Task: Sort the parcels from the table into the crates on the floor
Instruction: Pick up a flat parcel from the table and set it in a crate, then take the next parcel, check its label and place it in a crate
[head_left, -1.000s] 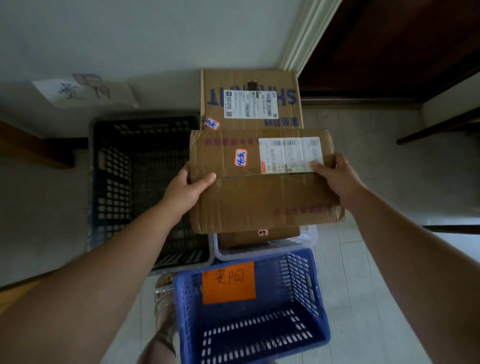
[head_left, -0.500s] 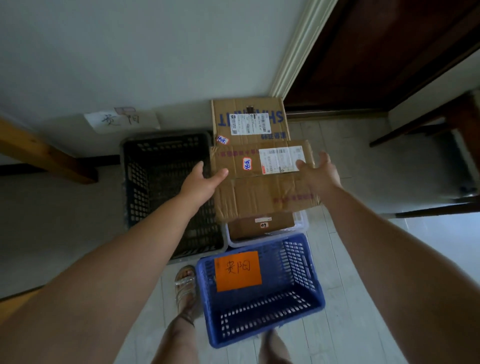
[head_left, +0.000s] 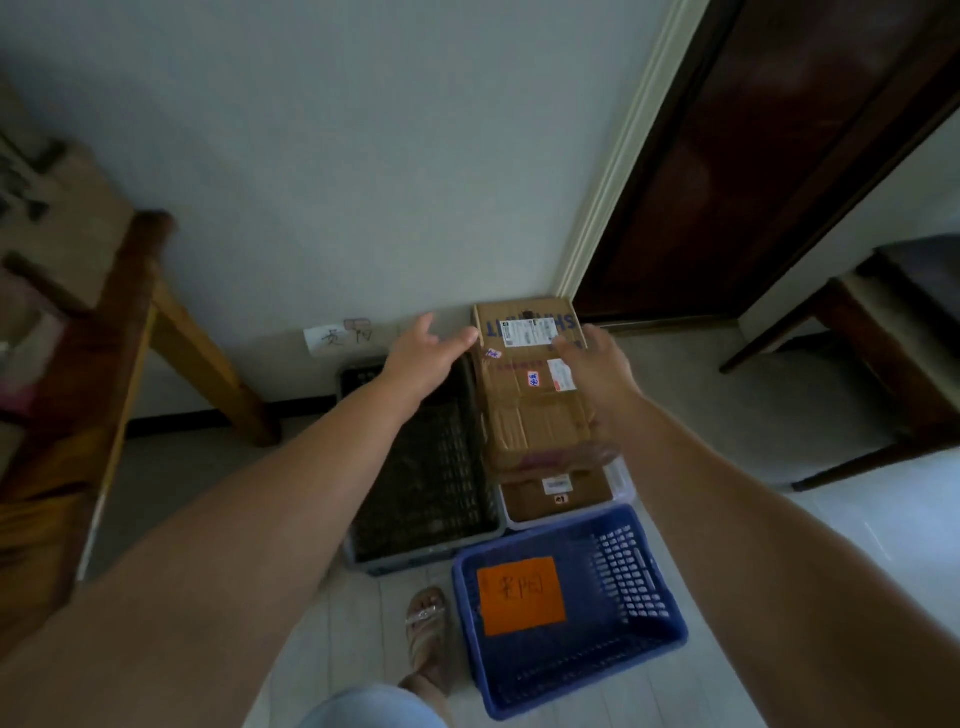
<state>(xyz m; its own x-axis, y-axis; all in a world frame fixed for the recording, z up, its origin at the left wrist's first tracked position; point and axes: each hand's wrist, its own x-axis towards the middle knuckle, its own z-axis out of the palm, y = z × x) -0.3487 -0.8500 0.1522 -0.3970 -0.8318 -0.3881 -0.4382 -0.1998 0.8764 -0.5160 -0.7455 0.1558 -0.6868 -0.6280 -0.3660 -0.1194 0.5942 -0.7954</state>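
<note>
A brown cardboard parcel (head_left: 535, 415) with a white label and a small blue-marked sticker lies on top of the stack in the white crate (head_left: 625, 486). Beneath its near end shows another brown parcel (head_left: 556, 496). Behind it, a third parcel (head_left: 524, 322) with blue lettering leans by the wall. My left hand (head_left: 426, 356) hovers with spread fingers just left of the stack, above the black crate (head_left: 421, 478), and holds nothing. My right hand (head_left: 597, 371) is open over the top parcel's right edge; I cannot tell whether it touches.
A blue crate (head_left: 644, 587) with an orange label stands nearest me, next to my sandalled foot (head_left: 427, 626). A paper sign (head_left: 337, 338) is stuck low on the wall. Wooden furniture (head_left: 156, 332) stands at left, a dark door (head_left: 753, 156) and a wooden seat (head_left: 883, 332) at right.
Both hands have let go of the labelled parcel, which now rests on the stack in the white crate. My head has risen and the view has widened.
</note>
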